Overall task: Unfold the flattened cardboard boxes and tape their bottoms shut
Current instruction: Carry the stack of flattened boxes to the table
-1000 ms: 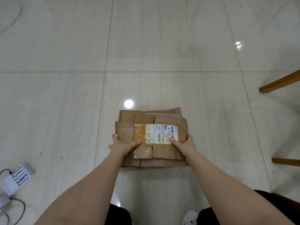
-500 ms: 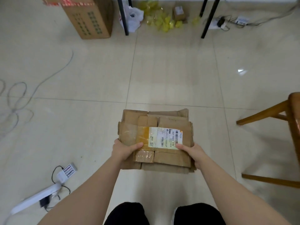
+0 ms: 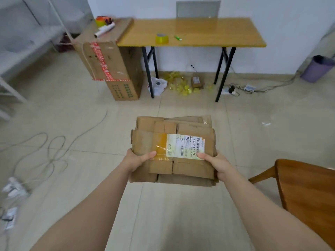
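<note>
Cardboard, brown, several flattened boxes in one stack, shipping label and yellowish tape on the top piece. Change: a second ago the stack lay flat on the floor tiles with both hands at its sides; now it is lifted clear of the floor and held level at the person's front. The view has also come up to take in the desk. Judgement: pickup done, stack probably being carried toward the desk; nothing unfolded yet, no bottom taped. Left hand grips the stack's near-left edge with its thumb flat on top. Right hand grips the near-right edge, thumb pressing the label's corner. Other fingers on both hands go under the stack and are hidden, so cannot tell their spread; each hand reads as a pinch, thumb above and fingers below. Stack is well apart from the desk, in the open floor before its front edge. Yellow tape roll sits on the desk near the front edge, left of middle, small green item just beside it. Big taped carton stands against the desk's left end with rolls on top. Wooden chair at right, purple bin far right, loose cables on the floor at left.
</note>
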